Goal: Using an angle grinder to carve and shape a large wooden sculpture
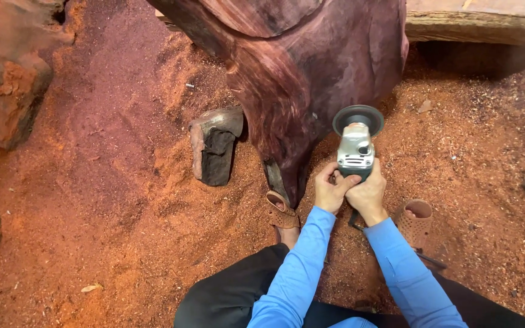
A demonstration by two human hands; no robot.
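Two hands are wrapped around one tool here: the left hand [330, 193] and the right hand [369, 194] both closed tight on the body of a grey angle grinder [355, 149], side by side, thumbs nearly touching. The grinder's dark round disc [358, 118] points away at twelve o'clock from the hands and sits right at the lower flank of a big purplish-red carved wood piece [299, 73]; whether the disc touches the wood I cannot tell.

Progress, as I read it: the wood's broad surfaces above look smooth and flowing, with a sheen, so much shaping seems done. The narrow lower tip at about nine o'clock from the grinder looks darker and rougher, so that area probably needs more work.

Reddish sawdust [123, 200] carpets the ground all round, thick and fresh-looking, a sign of plenty of cutting. A dark chunk of wood [216, 146] lies at nine o'clock from the disc, well apart. Sandalled feet flank the hands: one sandal [282, 212] at eight o'clock, another [414, 222] at four o'clock. Blue sleeves [299, 267] run down toward six o'clock.
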